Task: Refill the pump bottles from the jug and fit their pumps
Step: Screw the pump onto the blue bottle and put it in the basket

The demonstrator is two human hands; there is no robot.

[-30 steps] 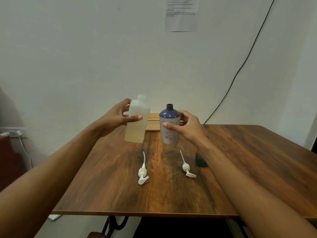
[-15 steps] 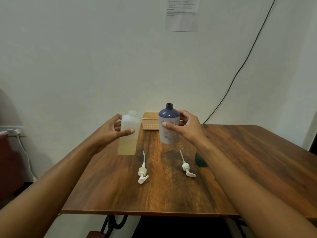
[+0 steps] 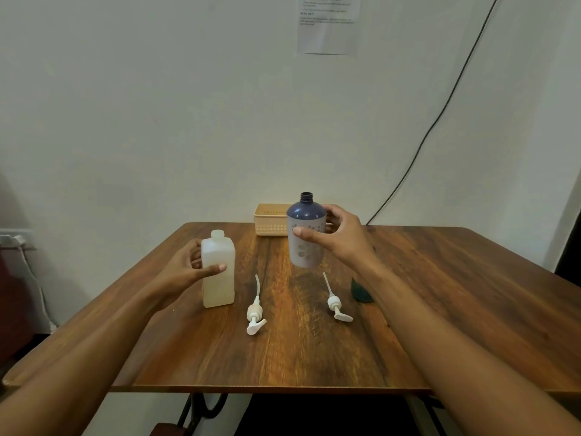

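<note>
A translucent white jug [image 3: 218, 272], with pale liquid in its lower part and no cap, stands upright on the wooden table [image 3: 314, 350]. My left hand [image 3: 185, 272] is wrapped around its left side. To the right, my right hand [image 3: 338, 237] grips a blue-topped pump bottle [image 3: 305, 236] with an open neck, upright near the middle of the table. Two white pumps lie flat in front: one pump [image 3: 255, 313] at centre, the other pump [image 3: 335, 302] to its right.
A beige perforated basket [image 3: 270, 220] sits at the table's back edge against the wall. A dark green object [image 3: 361, 292] lies partly hidden by my right forearm. A black cable [image 3: 440, 111] runs down the wall at right.
My left hand has carried the jug down and to the left, from tilted beside the bottle's neck to standing on the table. The right hand and bottle have stayed put.
</note>
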